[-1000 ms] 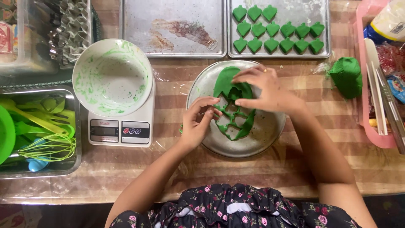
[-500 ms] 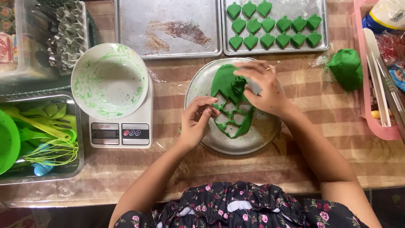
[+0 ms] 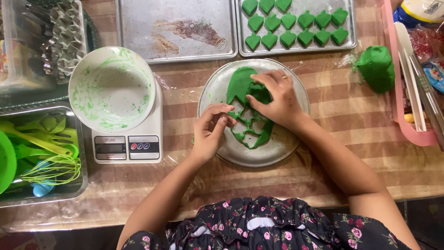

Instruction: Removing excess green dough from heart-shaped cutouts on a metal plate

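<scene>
One round metal plate (image 3: 296, 148) sits at the centre of the frame, carrying a single sheet of rolled green dough (image 3: 243, 83) with cut-out holes through its lower half. The right hand (image 3: 275, 99) lies flat-fingered on the sheet, fingertips curled down into the dough near its middle. The left hand (image 3: 210, 132) hovers at the sheet's left edge, thumb and fingers pinched narrowly together; whether they hold a scrap of dough is hard to tell from this angle.

Along the top edge lie two metal baking trays: the left tray (image 3: 178, 30) bare but smeared, the right tray (image 3: 347, 44) holding eleven visible green cut shapes (image 3: 288, 38) in two rows. One lump of spare green dough (image 3: 377, 67) rests on clear film at the right, just beside a pink tray (image 3: 407, 129) at the frame's right edge.

Left of the plate, one white kitchen scale (image 3: 127, 148) carries one white bowl (image 3: 111, 88) streaked green inside. At lower left, a metal tub (image 3: 78, 153) holds green utensils and a whisk (image 3: 51, 169). A cluster of metal cutters (image 3: 64, 32) sits at upper left.
</scene>
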